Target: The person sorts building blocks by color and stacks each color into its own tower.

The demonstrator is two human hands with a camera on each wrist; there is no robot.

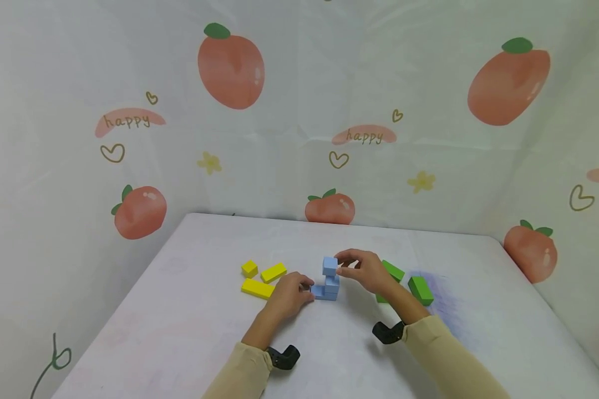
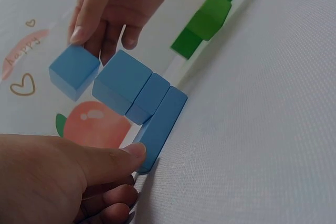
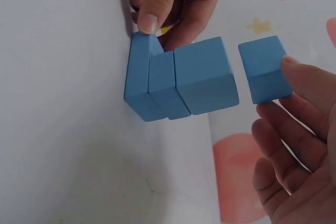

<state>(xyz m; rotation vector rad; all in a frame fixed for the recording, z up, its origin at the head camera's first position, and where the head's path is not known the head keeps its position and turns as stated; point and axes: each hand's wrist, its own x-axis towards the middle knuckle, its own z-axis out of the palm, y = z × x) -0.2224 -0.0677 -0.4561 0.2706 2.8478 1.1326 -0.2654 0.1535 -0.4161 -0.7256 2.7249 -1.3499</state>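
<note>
My right hand pinches a small blue block between thumb and fingers. A narrow gap separates that block from the blue stack beneath it. The stack has a larger blue block on top, a thinner blue block in the middle and a long flat blue block lying on the table. These upper pieces stand over one end of the flat block. At its other end my left hand grips the flat block, thumb on top; the fingertips beneath are partly hidden.
On the white table, yellow blocks lie to the left beyond my left hand. Green blocks are on the right, partly behind my right forearm. A fruit-printed cloth hangs behind the table.
</note>
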